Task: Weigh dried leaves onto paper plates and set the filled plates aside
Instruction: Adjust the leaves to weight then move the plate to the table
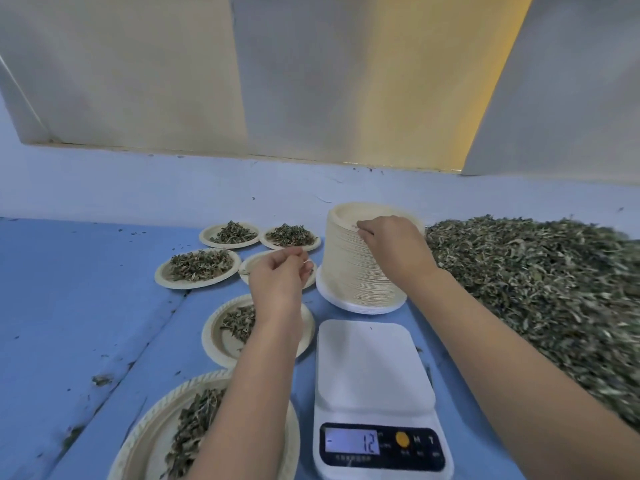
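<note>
Over on the right of the blue table (69, 306), a huge pile (536, 289) of dried leaves is sprawling from the near edge almost to the far wall (311, 81). Just left of it, on the far side, a tall stack (349, 271) of paper plates is standing upright. Nearer, in front of the stack, the white scale (370, 368) is sitting with its display (351, 442) showing 12 with a dash in front.

Left of the scale and stack, six plates (197, 268) with leaves on them are lying out: four clustered far, two nearer, and the left forearm is covering part of the near two.

The right hand (394, 247) is reaching over the stack, fingers curling onto the rim of the top plate (346, 214) and pinching it. The left hand (277, 278) is hovering over the rightmost plate of the far cluster with its fingers curled. Honestly can't tell if it's gripping anything or just hanging there loose.
</note>
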The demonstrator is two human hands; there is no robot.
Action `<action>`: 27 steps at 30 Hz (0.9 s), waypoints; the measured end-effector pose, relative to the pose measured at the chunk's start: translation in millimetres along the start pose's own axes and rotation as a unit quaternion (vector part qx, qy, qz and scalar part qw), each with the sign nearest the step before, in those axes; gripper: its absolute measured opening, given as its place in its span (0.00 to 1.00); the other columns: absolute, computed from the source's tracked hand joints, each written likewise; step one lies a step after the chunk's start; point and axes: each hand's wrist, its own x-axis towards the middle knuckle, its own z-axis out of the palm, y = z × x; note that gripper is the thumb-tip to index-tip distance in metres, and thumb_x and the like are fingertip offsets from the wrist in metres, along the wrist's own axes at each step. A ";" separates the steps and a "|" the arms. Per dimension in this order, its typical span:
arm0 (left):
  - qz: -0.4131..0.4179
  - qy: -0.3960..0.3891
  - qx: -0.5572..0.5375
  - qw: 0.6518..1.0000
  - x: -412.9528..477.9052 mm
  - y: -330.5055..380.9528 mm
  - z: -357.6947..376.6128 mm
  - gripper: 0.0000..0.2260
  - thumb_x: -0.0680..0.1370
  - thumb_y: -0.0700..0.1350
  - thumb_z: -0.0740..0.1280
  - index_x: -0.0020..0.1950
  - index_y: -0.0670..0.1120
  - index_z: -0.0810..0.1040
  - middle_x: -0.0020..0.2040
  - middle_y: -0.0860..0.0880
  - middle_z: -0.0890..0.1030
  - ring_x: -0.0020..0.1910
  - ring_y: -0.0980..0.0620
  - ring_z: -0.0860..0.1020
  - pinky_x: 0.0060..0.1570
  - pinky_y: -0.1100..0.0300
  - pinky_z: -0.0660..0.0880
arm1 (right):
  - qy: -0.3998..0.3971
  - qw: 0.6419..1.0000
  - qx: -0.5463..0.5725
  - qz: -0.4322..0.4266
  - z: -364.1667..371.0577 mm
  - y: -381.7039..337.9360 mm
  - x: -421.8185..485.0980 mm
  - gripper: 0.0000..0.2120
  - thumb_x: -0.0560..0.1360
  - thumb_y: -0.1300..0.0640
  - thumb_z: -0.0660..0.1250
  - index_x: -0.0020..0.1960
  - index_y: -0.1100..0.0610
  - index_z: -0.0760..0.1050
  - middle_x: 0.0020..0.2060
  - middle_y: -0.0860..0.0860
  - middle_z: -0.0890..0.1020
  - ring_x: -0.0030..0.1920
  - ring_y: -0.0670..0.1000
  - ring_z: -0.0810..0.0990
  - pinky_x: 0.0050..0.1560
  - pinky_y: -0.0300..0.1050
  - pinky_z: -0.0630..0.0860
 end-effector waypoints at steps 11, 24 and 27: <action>-0.013 0.002 0.032 0.999 -6.9 0.9 0.6 0.09 0.78 0.33 0.62 0.42 0.45 0.77 0.40 0.49 0.81 0.38 0.55 0.78 0.37 0.67 0.74 | -0.007 1.000 0.002 0.006 -3.4 -1.3 3.3 0.13 0.81 0.62 0.56 0.44 0.64 0.76 0.41 0.61 0.80 0.42 0.59 0.74 0.43 0.51 0.71; -0.025 -0.027 0.051 0.998 -14.0 -1.4 9.3 0.08 0.78 0.33 0.61 0.46 0.42 0.78 0.45 0.45 0.81 0.39 0.53 0.79 0.44 0.65 0.76 | 0.108 0.991 0.022 -0.071 6.1 1.1 3.4 0.16 0.79 0.69 0.57 0.64 0.63 0.75 0.55 0.58 0.80 0.58 0.58 0.73 0.55 0.45 0.67; -0.025 -0.045 0.053 0.997 -16.2 0.4 8.0 0.07 0.78 0.34 0.62 0.48 0.40 0.79 0.47 0.43 0.82 0.39 0.52 0.80 0.45 0.64 0.77 | 0.190 0.971 0.070 -0.124 -1.2 -7.6 -11.9 0.13 0.76 0.71 0.61 0.59 0.67 0.78 0.51 0.61 0.82 0.54 0.61 0.76 0.54 0.43 0.65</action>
